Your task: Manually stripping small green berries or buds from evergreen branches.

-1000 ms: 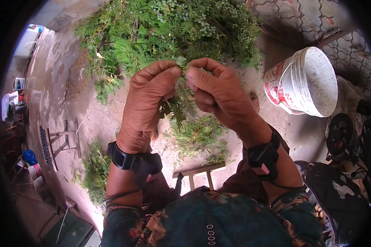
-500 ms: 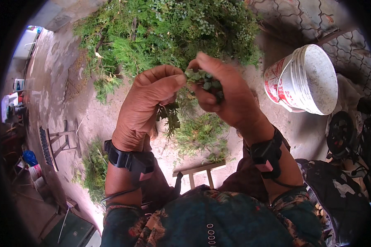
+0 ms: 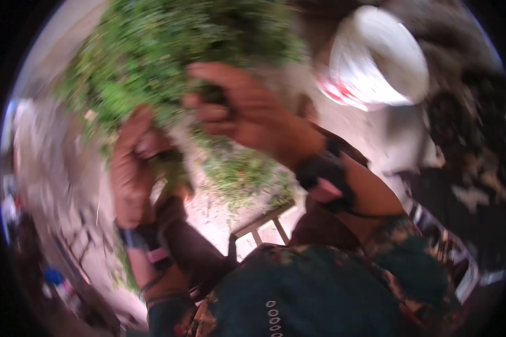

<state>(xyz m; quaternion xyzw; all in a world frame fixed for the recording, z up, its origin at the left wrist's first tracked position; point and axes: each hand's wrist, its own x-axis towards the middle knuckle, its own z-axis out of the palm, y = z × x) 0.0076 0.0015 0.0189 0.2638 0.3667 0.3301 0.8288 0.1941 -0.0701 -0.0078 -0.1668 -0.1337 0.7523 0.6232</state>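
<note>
Motion smears the picture. My left hand is curled at the left front of a heap of cut evergreen branches, and a green sprig hangs from its palm side. To its right and farther off, my right hand is bent round a small cluster of dark green cones, partly hidden by the fingers. The two hands are apart. Each wrist wears a black band with a pink patch. Loose green clippings lie on the floor below the hands.
A white bucket with red marks is tilted with its mouth toward the right, beyond my right hand. A wooden frame sits between my legs. Dark patterned cloth is at the right, and blurred clutter with a blue item at the left.
My hands have parted: the left came back and leftward with the sprig, while the right stays raised with the cones. The whole view has turned and shifted, blurring the scene.
</note>
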